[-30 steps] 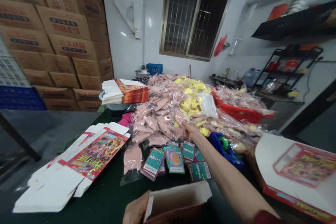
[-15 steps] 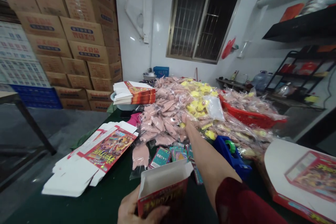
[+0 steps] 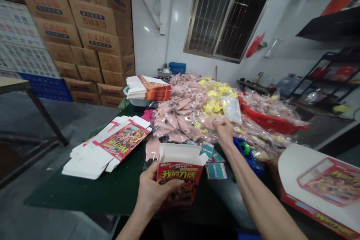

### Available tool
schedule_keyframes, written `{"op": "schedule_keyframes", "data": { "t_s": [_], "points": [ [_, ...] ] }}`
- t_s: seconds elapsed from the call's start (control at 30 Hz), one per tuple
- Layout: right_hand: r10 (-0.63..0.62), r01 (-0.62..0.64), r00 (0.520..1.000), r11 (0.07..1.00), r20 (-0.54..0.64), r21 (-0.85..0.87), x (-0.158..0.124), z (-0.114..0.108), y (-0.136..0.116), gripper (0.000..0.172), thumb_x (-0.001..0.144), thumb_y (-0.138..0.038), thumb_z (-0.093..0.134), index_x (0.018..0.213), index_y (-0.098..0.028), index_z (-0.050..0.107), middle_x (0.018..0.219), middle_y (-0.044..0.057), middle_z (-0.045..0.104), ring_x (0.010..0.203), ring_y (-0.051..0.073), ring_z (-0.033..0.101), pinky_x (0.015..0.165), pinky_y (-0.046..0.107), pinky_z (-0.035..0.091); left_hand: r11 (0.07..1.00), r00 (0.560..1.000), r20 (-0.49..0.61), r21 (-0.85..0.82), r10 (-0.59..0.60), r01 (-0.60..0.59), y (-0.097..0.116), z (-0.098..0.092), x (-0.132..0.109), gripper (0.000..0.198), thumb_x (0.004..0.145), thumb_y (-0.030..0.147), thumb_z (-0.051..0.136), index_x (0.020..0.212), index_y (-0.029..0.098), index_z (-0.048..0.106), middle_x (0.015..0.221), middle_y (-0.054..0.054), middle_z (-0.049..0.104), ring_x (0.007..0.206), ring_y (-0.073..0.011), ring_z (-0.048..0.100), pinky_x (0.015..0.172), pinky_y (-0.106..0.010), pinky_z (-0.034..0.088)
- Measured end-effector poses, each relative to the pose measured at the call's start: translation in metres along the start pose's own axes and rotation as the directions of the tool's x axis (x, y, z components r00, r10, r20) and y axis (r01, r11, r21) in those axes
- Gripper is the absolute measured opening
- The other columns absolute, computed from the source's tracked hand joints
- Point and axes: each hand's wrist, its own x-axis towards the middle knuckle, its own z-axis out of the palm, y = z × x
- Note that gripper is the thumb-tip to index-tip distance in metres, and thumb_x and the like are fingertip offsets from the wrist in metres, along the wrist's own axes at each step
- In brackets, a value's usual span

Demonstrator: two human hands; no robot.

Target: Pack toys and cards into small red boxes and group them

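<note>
My left hand (image 3: 150, 189) is closed around the side of an upright red printed box (image 3: 181, 183), its thumb across the front. The box's white top flaps stand open. My right hand (image 3: 224, 129) reaches to the near edge of a heap of pink pieces in clear bags (image 3: 182, 108), its fingers closed on a bagged pink piece (image 3: 208, 122); the fingertips are partly hidden. Teal printed cards (image 3: 216, 171) lie right of the box, others partly behind it. A single bagged pink piece (image 3: 152, 149) lies behind my left hand.
Flattened red-and-white boxes (image 3: 120, 142) are on the left of the green table (image 3: 84, 195). A blue tape dispenser (image 3: 254, 163) sits beside my right forearm. Yellow bagged pieces (image 3: 216, 99), a red basket (image 3: 260, 120) and a large open carton (image 3: 303, 165) stand farther right.
My right hand has moved right across the heap, now with a bagged pink piece at its fingers. The box in my left hand is more upright and its front shows. The view has shifted.
</note>
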Motion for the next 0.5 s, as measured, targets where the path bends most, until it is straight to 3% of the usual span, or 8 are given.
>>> {"op": "schedule_keyframes", "data": {
  "t_s": [0.07,0.13,0.2,0.27,0.33,0.4,0.5],
  "points": [
    [-0.006,0.004,1.000,0.995,0.018,0.102,-0.006,-0.028,-0.023,0.021,0.074,-0.030,0.068,0.083,-0.014,0.057,0.072,-0.003,0.060,0.062,0.010,0.058,0.061,0.028,0.052,0.998,0.999,0.012,0.051,0.037,-0.037,-0.001,0.001,0.001,0.033,0.047,0.031,0.082,0.072,0.013,0.067,0.065,-0.004,0.073,0.058,-0.0205,0.068,0.052,-0.026,0.057],
    [-0.047,0.038,0.998,0.976,0.038,0.214,-0.020,-0.057,-0.055,0.028,0.065,-0.031,0.073,0.082,-0.018,0.055,0.072,-0.006,0.060,0.062,0.010,0.059,0.063,0.027,0.052,0.996,0.999,0.010,0.072,0.050,-0.051,0.000,0.002,0.001,0.033,0.048,0.030,0.082,0.073,0.013,0.067,0.065,-0.004,0.073,0.058,-0.0200,0.068,0.053,-0.026,0.057],
    [-0.137,0.088,0.985,0.923,0.105,0.374,-0.042,-0.079,-0.086,0.033,0.060,-0.028,0.076,0.085,-0.021,0.057,0.078,-0.005,0.063,0.064,0.011,0.060,0.062,0.027,0.052,0.997,0.999,0.024,0.063,0.043,-0.045,0.002,0.003,0.000,0.033,0.049,0.029,0.081,0.074,0.013,0.068,0.066,-0.003,0.073,0.059,-0.0200,0.068,0.054,-0.026,0.057],
    [-0.259,0.182,0.954,0.901,0.153,0.394,-0.066,-0.089,-0.107,0.029,0.059,-0.021,0.078,0.078,-0.021,0.057,0.075,-0.005,0.064,0.062,0.010,0.060,0.058,0.024,0.052,0.998,0.997,0.061,0.043,0.038,-0.041,0.005,0.004,-0.001,0.033,0.048,0.027,0.081,0.075,0.013,0.068,0.065,-0.003,0.073,0.059,-0.0204,0.069,0.055,-0.026,0.058],
    [-0.405,0.333,0.891,0.891,0.204,0.310,-0.085,-0.088,-0.115,0.025,0.061,-0.015,0.077,0.070,-0.021,0.055,0.071,-0.005,0.064,0.060,0.010,0.060,0.055,0.021,0.051,0.999,0.992,0.120,0.013,0.034,-0.035,0.007,0.005,-0.003,0.035,0.046,0.025,0.083,0.075,0.013,0.069,0.065,-0.003,0.073,0.060,-0.0210,0.069,0.056,-0.026,0.058],
    [-0.530,0.482,0.800,0.847,0.283,0.223,-0.094,-0.083,-0.114,0.025,0.065,-0.011,0.075,0.065,-0.021,0.052,0.072,-0.004,0.065,0.064,0.011,0.062,0.057,0.022,0.051,0.999,0.981,0.192,-0.041,0.014,-0.006,0.008,0.004,-0.005,0.037,0.043,0.024,0.084,0.075,0.013,0.069,0.065,-0.003,0.074,0.061,-0.0211,0.069,0.056,-0.026,0.058],
    [-0.607,0.588,0.665,0.785,0.436,0.195,-0.090,-0.084,-0.112,0.023,0.070,-0.010,0.070,0.067,-0.022,0.050,0.082,-0.001,0.068,0.076,0.015,0.065,0.065,0.025,0.052,0.990,0.965,0.256,-0.117,-0.048,0.080,0.008,0.000,-0.008,0.038,0.043,0.024,0.084,0.076,0.013,0.069,0.066,-0.003,0.074,0.059,-0.0202,0.069,0.054,-0.025,0.057]
  ]
}}
